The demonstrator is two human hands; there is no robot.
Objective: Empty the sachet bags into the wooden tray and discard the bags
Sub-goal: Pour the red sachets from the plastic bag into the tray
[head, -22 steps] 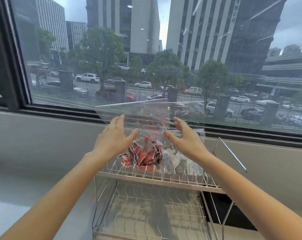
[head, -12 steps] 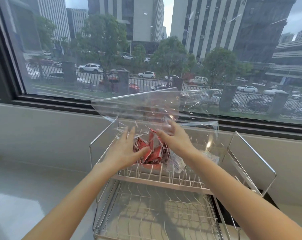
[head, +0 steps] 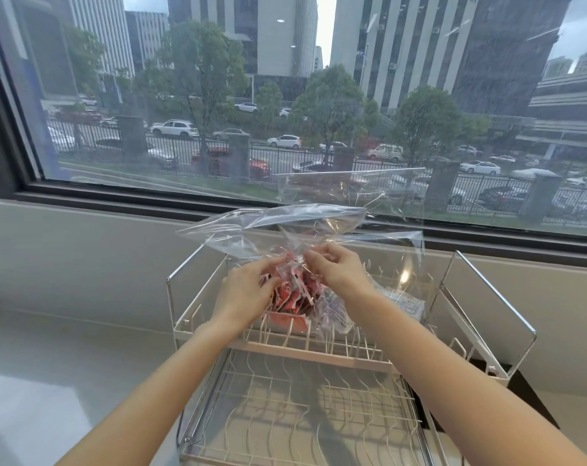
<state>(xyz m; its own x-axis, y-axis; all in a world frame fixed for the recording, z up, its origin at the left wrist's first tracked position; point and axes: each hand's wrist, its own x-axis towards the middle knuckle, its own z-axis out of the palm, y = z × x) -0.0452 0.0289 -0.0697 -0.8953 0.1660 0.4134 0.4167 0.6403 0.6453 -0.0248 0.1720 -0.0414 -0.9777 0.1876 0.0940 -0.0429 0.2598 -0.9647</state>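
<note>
Now, both hands are in on the clear bag (head: 285, 227) up on the top tier of the wire rack (head: 319, 351), right at the centre of the view. The left hand (head: 248, 294) cups the bag's belly from nine o'clock, fingers curled onto the film over the red sachets (head: 292, 297), a grip that looks closed on the bag though the fingertips are partly hidden. The right hand (head: 339, 267) pinches the gathered neck of the film from three o'clock, thumb and fingers shut on it.

This film will handle light, limp and slippery, crackly stuff that folds wherever it likes (the loose mouth is flapping up toward twelve o'clock). The sachets inside are small and flat, and I'd judge they will shift and pour in a rush. Best hold, to my eye: the neck to carry it, then the bottom corners to tip it out.

Counting: one bag of red sachets in hand, and a second bag (head: 399, 304) with pale contents lying just beside it at four o'clock on the same tier. The sachets themselves are too jumbled to count. Two tiers on the rack, the lower one bare. No wooden tray in view, so nothing has been emptied yet
</note>
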